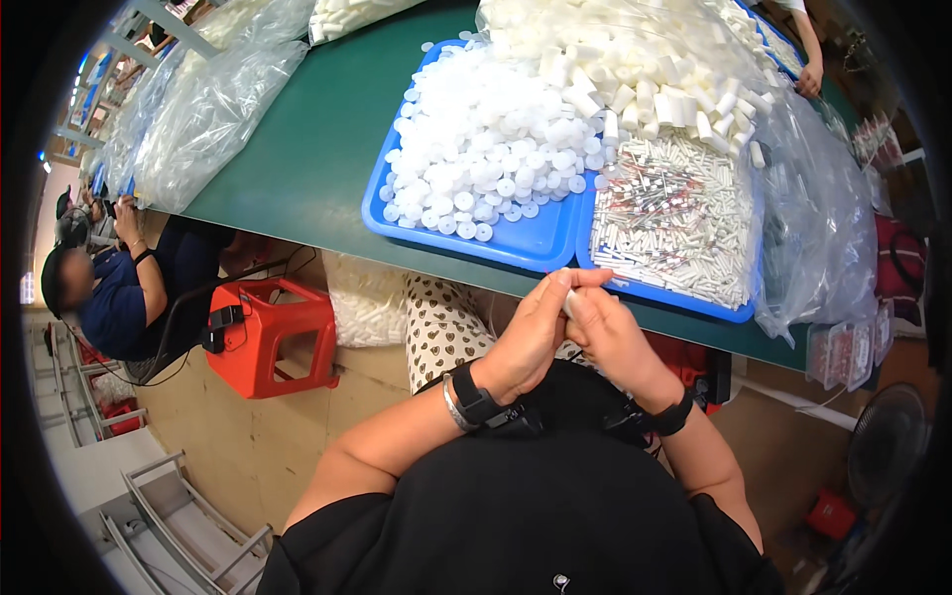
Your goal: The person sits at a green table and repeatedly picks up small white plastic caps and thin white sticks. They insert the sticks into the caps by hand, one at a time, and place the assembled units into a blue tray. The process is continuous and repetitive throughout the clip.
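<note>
My left hand [524,342] and my right hand [617,342] meet just in front of the table's near edge, with fingers closed together. Between the fingertips a bit of a small white piece [568,303] shows; the fingers hide the rest of it. Right beyond them stands a blue tray [526,234] heaped with translucent white discs [486,149], each with a hole in its middle. Beside it, to the right, a second blue tray [699,305] holds many thin white tubes [684,243], with red and metallic bits mixed in. Thicker white cylinders [650,99] spill from a clear bag behind it.
The green table [322,149] carries clear plastic bags [218,109] at left and another plastic bag [823,218] at right. A red stool [273,337] and a seated person [119,297] are at left. Another person's hand [810,79] shows far right, above a fan [888,441].
</note>
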`<state>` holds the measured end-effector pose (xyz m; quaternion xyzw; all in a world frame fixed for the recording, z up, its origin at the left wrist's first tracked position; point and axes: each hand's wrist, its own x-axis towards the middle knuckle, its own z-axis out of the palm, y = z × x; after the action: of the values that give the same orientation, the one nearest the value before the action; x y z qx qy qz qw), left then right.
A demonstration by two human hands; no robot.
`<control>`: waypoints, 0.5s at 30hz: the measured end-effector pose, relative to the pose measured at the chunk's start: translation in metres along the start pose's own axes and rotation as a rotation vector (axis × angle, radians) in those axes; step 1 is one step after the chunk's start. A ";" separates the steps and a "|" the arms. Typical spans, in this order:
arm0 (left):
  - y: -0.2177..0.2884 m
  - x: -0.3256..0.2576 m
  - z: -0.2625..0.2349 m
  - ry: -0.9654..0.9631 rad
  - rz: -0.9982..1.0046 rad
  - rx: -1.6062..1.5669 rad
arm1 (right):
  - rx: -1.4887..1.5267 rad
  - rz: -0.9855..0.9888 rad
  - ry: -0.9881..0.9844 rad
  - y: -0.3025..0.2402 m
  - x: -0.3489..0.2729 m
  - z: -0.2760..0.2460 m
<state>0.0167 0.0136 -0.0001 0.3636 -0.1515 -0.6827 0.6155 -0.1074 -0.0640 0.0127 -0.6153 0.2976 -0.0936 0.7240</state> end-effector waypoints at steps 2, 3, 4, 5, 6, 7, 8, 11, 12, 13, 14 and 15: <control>-0.005 -0.001 0.003 0.051 0.036 -0.042 | -0.389 -0.165 0.102 0.003 -0.006 0.007; -0.006 -0.004 0.001 0.053 0.020 -0.069 | -0.478 -0.199 0.108 0.007 -0.006 0.008; -0.004 -0.007 -0.001 0.076 -0.006 -0.026 | -0.567 -0.233 0.114 0.010 -0.007 0.008; 0.000 -0.010 -0.002 0.096 -0.033 0.017 | -0.517 -0.243 0.103 0.012 -0.009 0.008; 0.006 -0.012 -0.002 0.116 -0.060 0.061 | -0.527 -0.223 0.040 0.011 -0.010 0.004; 0.015 -0.016 -0.001 0.213 -0.071 0.109 | -0.537 -0.202 -0.023 0.007 -0.012 0.000; 0.019 -0.016 -0.009 0.228 0.041 0.166 | -0.546 -0.183 -0.087 0.005 -0.015 -0.004; 0.050 -0.015 -0.022 0.261 0.227 0.347 | -0.577 -0.103 -0.083 0.029 -0.018 -0.008; 0.058 -0.013 -0.026 0.272 0.252 0.383 | -0.591 -0.075 -0.070 0.041 -0.017 -0.009; 0.064 -0.008 -0.027 0.274 0.270 0.434 | -0.704 -0.121 -0.011 0.053 -0.015 -0.010; 0.067 -0.003 -0.031 0.274 0.287 0.543 | -0.818 -0.168 0.045 0.061 -0.013 -0.008; 0.069 0.003 -0.035 0.273 0.303 0.652 | -0.931 -0.213 0.103 0.066 -0.012 -0.008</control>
<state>0.0912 0.0059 0.0195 0.6013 -0.3294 -0.4453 0.5759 -0.1368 -0.0495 -0.0466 -0.8957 0.2787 -0.0546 0.3421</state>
